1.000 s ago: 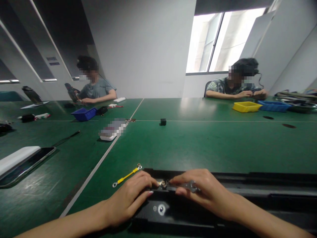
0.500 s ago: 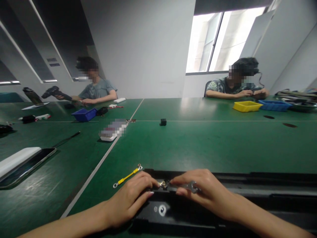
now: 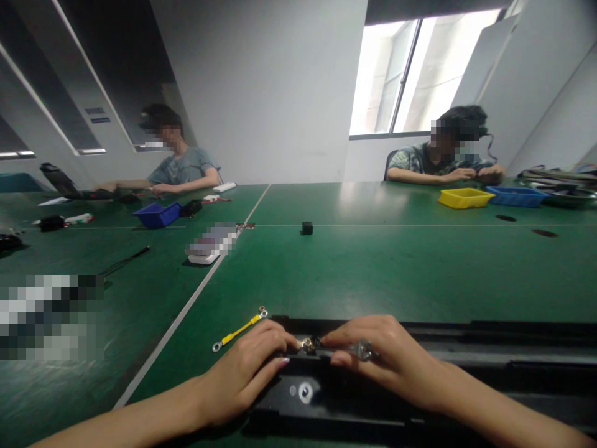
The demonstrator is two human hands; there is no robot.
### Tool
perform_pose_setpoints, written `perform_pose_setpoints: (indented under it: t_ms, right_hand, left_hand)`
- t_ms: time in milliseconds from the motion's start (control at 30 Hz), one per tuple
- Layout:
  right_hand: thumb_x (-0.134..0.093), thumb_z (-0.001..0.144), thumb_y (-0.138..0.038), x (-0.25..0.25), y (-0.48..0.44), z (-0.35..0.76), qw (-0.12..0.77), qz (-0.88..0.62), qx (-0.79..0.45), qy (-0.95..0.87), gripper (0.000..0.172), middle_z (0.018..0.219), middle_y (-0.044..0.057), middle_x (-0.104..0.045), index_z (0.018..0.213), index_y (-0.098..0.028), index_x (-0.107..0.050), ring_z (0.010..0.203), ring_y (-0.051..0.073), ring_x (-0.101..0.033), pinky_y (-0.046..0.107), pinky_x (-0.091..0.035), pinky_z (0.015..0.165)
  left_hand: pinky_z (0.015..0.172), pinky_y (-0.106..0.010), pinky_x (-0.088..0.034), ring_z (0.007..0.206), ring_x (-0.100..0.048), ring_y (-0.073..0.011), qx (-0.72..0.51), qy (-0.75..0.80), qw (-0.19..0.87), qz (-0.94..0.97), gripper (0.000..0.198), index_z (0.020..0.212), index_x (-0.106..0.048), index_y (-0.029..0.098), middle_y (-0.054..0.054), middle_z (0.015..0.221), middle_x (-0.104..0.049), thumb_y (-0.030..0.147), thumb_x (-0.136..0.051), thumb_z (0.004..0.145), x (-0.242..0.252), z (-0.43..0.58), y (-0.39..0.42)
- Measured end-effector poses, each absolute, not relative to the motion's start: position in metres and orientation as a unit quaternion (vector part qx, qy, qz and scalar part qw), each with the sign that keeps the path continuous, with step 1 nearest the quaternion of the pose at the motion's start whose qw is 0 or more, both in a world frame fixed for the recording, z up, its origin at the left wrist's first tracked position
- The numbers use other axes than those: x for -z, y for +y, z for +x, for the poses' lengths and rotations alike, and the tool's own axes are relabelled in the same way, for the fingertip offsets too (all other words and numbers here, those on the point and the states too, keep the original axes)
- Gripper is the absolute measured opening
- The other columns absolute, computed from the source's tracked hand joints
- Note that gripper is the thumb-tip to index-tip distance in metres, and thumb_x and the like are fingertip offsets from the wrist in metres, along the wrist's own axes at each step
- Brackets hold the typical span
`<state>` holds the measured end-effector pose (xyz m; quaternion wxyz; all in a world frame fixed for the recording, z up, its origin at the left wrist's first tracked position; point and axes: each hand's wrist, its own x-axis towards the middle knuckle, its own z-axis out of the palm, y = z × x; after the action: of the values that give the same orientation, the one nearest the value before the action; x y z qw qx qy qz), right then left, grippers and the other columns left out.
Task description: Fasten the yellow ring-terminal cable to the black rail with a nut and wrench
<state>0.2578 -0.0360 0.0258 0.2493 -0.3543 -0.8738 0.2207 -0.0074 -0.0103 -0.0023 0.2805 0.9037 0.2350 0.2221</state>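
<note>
A long black metal housing [image 3: 345,395] lies across the table's near edge, with both hands over its left end. My right hand [image 3: 392,351] is closed around a small open-end wrench [image 3: 365,350]; one jaw end shows beside the fingers, and the other end points to a brass-coloured nut [image 3: 306,343]. My left hand [image 3: 252,361] has its fingertips pressed at the left side of that nut; what they pinch is hidden. Behind the left hand is a short yellow cable [image 3: 240,330] with ring lugs at its ends. A pale washer-like ring [image 3: 306,392] sits on the housing.
On the green table [image 3: 420,267] are a small black cube [image 3: 307,228], a white device [image 3: 203,255], a dark blue bin [image 3: 158,215], a yellow bin [image 3: 465,198] and a blue bin [image 3: 517,196]. Two people [image 3: 189,165] sit across the table.
The wrench's near end has tilted slightly, while both my hands stay almost in place. The person at the far left has lowered a dark power tool to the table.
</note>
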Motion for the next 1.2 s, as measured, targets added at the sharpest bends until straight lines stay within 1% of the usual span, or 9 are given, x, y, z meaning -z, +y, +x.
perform_pose_setpoints:
  t_ms: [567,700,967,1200]
  right_hand:
    - [-0.048,0.095,-0.039,-0.0253,-0.0368,0.2583,0.236,-0.360,-0.223,-0.874,0.032,0.090,0.008,-0.072,0.108,-0.017,-0.067,0.080,0.017,-0.066,0.026,-0.049,0.074]
    - [-0.048,0.095,-0.038,-0.0258,-0.0366,0.2581,0.237,-0.360,-0.230,-0.873,0.031,0.090,0.007,-0.072,0.108,-0.017,-0.066,0.080,0.017,-0.066,0.025,-0.048,0.073]
    - [-0.047,0.095,-0.038,-0.0273,-0.0375,0.2579,0.236,-0.359,-0.232,-0.873,0.030,0.091,0.007,-0.071,0.107,-0.017,-0.066,0.080,0.017,-0.066,0.025,-0.048,0.074]
    - [-0.048,0.095,-0.037,-0.0257,-0.0377,0.2580,0.232,-0.362,-0.234,-0.872,0.029,0.092,0.006,-0.071,0.108,-0.018,-0.065,0.081,0.016,-0.065,0.025,-0.048,0.073]
  left_hand:
    - [0.095,-0.032,-0.042,0.107,-0.051,-0.0197,-0.223,0.232,0.276,0.906,0.022,0.111,-0.050,0.019,-0.007,0.111,-0.058,0.010,-0.041,0.093,0.0021,-0.0069,-0.0107]
    - [0.097,-0.033,-0.041,0.106,-0.051,-0.0196,-0.221,0.212,0.273,0.912,0.021,0.107,-0.051,0.018,-0.007,0.110,-0.059,0.009,-0.039,0.093,0.0018,-0.0049,-0.0107]
    - [0.097,-0.037,-0.041,0.105,-0.053,-0.0216,-0.221,0.205,0.269,0.915,0.023,0.111,-0.052,0.017,-0.010,0.110,-0.060,0.013,-0.037,0.095,-0.0017,-0.0031,-0.0106]
    - [0.097,-0.035,-0.041,0.106,-0.052,-0.0213,-0.212,0.198,0.265,0.920,0.022,0.109,-0.050,0.017,-0.010,0.111,-0.058,0.013,-0.034,0.096,-0.0002,-0.0043,-0.0105]
